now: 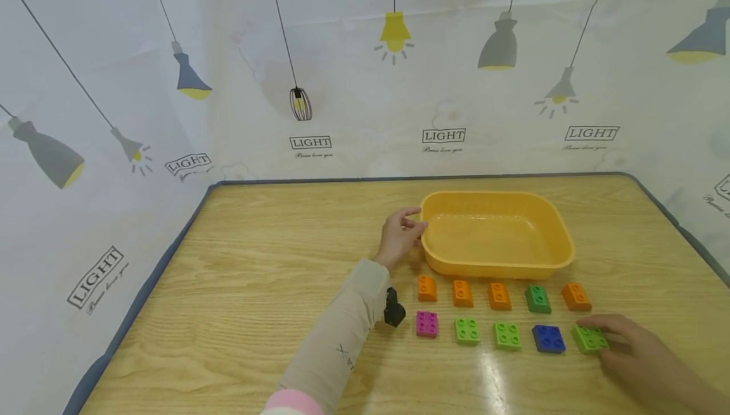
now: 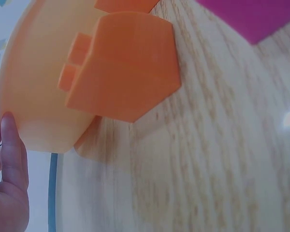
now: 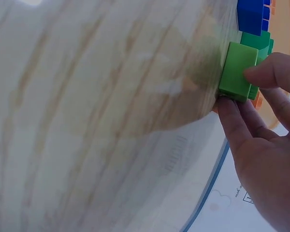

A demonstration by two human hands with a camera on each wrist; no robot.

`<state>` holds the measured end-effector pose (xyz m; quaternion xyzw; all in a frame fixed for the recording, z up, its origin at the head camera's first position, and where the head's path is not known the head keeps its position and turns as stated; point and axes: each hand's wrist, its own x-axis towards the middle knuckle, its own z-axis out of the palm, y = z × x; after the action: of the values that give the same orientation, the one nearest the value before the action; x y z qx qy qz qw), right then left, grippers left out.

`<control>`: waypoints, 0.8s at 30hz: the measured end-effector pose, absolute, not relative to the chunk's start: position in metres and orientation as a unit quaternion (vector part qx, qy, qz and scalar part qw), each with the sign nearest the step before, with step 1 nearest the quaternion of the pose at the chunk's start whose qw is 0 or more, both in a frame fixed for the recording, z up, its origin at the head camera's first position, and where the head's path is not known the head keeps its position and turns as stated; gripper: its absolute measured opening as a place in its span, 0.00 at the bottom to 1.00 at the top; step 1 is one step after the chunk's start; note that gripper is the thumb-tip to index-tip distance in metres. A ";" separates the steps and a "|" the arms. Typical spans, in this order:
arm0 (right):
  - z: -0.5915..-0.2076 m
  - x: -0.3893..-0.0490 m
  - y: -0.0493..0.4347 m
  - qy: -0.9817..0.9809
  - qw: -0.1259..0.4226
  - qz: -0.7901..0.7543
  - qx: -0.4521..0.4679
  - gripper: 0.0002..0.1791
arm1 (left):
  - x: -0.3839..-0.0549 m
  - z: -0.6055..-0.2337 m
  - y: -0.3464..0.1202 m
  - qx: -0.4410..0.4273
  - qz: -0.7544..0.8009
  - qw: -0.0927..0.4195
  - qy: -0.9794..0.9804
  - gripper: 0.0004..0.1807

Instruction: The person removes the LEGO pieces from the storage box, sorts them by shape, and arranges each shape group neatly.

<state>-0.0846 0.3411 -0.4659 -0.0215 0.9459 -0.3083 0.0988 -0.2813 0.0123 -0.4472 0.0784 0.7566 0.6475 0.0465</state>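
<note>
A yellow plastic tub [image 1: 496, 269] stands at the back of the wooden table. At its left end, my left hand [image 1: 399, 234] holds the rim with thumb and fingers; fingertips [image 2: 10, 128] lie against the outer wall in the left wrist view. My right hand [image 1: 633, 351] pinches a lime green toy building brick [image 1: 590, 339] at the right end of the front row. In the right wrist view, the thumb is on the studded side of this brick [image 3: 237, 72] and fingers are at its end.
Before the tub runs a row of sloped bricks: several orange [image 1: 462, 293] and one green [image 1: 538, 299]. The front row also has a magenta brick [image 1: 426, 324], two lime green bricks [image 1: 467, 331] and a blue brick [image 1: 549, 339]. A lamp-print curtain [image 1: 365, 85] surrounds the table.
</note>
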 end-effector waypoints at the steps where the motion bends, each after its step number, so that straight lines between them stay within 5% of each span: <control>1: -0.467 -0.085 0.341 0.946 0.095 -0.308 -0.027 0.26 | -0.281 -0.447 0.012 0.078 0.648 0.047 0.757 0.20; 13: -0.466 -0.084 0.352 0.951 0.080 -0.298 -0.020 0.24 | -0.281 -0.446 0.013 0.086 0.650 0.052 0.753 0.20; 24: -0.442 -0.103 0.347 0.930 -0.067 -0.348 -0.100 0.16 | -0.285 -0.449 0.012 0.080 0.642 0.034 0.762 0.19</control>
<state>-0.1032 0.3468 -0.4423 -0.0999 0.9297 -0.3481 -0.0668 -0.2848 0.0123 -0.4492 0.0800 0.7618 0.6420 0.0338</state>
